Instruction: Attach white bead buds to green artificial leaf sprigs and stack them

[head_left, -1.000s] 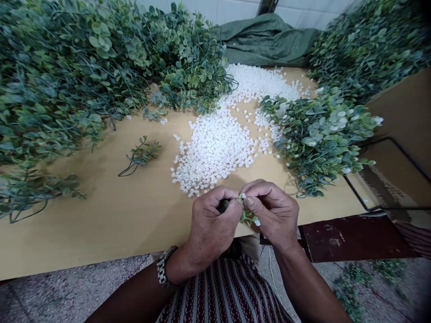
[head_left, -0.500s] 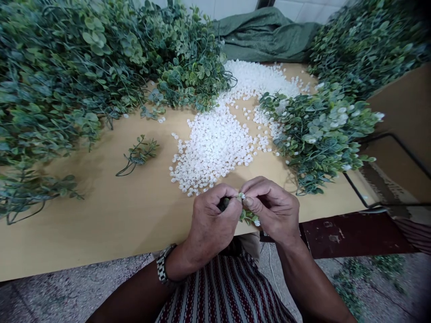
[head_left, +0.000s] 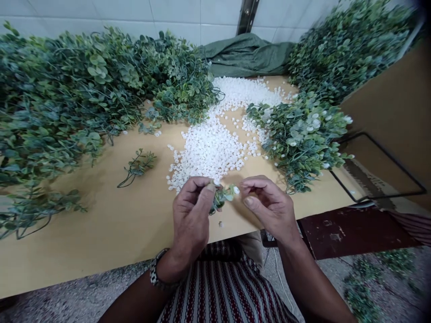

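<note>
Pinched between the thumb and fingers of my left hand (head_left: pixel 192 220) is an artificial leaf sprig (head_left: pixel 222 196), partly hidden by the fingers. A white bead (head_left: pixel 236 190) sits on its right-hand tip. Just to the right, my right hand (head_left: pixel 274 208) is apart from the sprig, with a gap between its thumb and curled fingers and nothing seen in them. Beyond both hands spreads a heap of small white beads (head_left: pixel 212 148). One small bead-like piece (head_left: pixel 220 224) lies near the table's front edge.
Artificial greenery (head_left: pixel 111 80) is heaped at left, with a lone sprig (head_left: pixel 138 163) in front. White-tipped sprigs (head_left: pixel 303 139) lie at right, beside a black wire frame (head_left: pixel 387 152) and a cardboard box (head_left: pixel 390 103). A green cloth sack (head_left: pixel 249 56) lies at the back.
My hands have come apart. The left has moved left with the sprig, and the right has let go of its tip. The camera view has tilted up, showing more wall.
</note>
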The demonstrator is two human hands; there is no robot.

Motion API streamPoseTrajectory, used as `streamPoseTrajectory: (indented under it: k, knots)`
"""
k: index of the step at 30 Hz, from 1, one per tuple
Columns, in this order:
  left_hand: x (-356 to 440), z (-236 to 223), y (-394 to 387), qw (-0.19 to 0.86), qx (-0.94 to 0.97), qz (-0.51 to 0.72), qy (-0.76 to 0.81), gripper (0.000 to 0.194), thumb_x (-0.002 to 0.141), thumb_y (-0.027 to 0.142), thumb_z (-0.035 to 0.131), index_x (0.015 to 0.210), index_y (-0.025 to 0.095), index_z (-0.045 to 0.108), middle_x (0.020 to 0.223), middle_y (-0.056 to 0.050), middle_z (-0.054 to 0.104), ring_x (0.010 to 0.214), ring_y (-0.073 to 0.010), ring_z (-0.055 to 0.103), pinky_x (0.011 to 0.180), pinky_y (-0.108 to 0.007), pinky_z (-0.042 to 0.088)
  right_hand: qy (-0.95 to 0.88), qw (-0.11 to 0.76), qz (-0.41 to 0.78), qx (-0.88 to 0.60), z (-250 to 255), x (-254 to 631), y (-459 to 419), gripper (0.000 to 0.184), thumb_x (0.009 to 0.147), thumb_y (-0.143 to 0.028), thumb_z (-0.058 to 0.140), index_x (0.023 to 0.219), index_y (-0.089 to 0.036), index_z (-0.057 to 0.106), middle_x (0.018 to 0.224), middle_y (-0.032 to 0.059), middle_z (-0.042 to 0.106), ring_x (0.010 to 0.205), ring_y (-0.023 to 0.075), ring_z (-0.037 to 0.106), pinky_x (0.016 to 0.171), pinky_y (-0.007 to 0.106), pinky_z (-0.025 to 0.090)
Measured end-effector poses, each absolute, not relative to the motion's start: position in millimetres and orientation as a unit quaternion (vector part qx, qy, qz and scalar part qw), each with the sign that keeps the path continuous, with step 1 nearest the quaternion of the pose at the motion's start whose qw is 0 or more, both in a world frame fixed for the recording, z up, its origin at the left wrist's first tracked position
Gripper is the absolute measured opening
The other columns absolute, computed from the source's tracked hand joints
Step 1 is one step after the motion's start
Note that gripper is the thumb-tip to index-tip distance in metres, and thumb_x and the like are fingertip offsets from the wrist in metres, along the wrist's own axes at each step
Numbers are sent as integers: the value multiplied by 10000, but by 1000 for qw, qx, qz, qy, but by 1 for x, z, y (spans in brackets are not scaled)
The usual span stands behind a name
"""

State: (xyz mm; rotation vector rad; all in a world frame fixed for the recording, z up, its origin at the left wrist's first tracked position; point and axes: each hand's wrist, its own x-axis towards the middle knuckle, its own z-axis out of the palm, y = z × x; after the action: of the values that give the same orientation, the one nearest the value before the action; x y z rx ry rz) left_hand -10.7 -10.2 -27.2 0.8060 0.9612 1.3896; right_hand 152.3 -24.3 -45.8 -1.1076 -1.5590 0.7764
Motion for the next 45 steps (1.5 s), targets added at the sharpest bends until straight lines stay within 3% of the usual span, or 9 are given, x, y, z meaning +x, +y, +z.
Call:
streamPoseTrajectory:
  k: [3,7,13,18,21,28,36,45]
  knots:
    - [-16,-28,-6,583,344,604,421,110,786,259,665,748,171,610,658,14,605,511,-78,512,452,-178,463,-747,420,261,-444,-47,148,-29,123,875,-190,590,995,-204,614,898,27,602,816,133,575,679,272,530]
    - [-19,-30,-5,581,333,608,427,105,795,250,648,745,177,592,626,30,582,484,-67,488,446,-170,448,-873,271,225,-336,-51,133,-39,151,916,-133,491,1004,-153,611,1019,94,610,941,178,578,766,323,567]
    - [-21,-32,-8,561,358,605,437,109,789,267,660,768,177,602,607,34,547,510,-78,480,450,-171,421,-884,273,130,-357,-60,126,-38,254,903,-22,402,1036,-119,595,968,112,631,925,195,573,787,332,556]
    - [-24,-31,-10,578,363,603,413,98,797,286,646,791,189,632,650,11,583,566,-95,495,485,-187,395,-865,240,21,-440,-59,135,-23,240,909,-90,448,1097,-117,595,1031,152,628,888,239,561,745,402,542]
    - [-27,-30,-11,610,381,577,387,117,763,294,663,834,201,658,707,-5,596,595,-113,477,504,-218,367,-851,261,10,-454,-59,141,-16,184,899,-144,506,1042,-133,622,1001,144,647,896,251,578,759,421,530]
    - [-31,-31,-13,587,445,540,407,92,718,140,609,751,209,661,674,5,528,593,-129,413,545,-263,324,-768,407,85,-488,-51,161,-19,153,875,-129,534,965,-204,633,884,65,660,857,187,624,735,331,520]
    - [-28,-33,-11,554,477,584,353,254,724,51,580,779,259,715,761,-4,632,758,-156,546,723,-291,413,-758,444,131,-460,-46,162,-28,177,834,-73,578,944,-200,635,826,52,655,804,176,611,675,321,508]
    - [-25,-34,-16,580,443,556,397,197,694,83,660,755,252,740,705,12,672,666,-134,554,650,-260,427,-767,485,167,-385,-34,133,-29,305,818,-84,616,1092,-215,589,871,49,671,784,164,600,656,323,516]
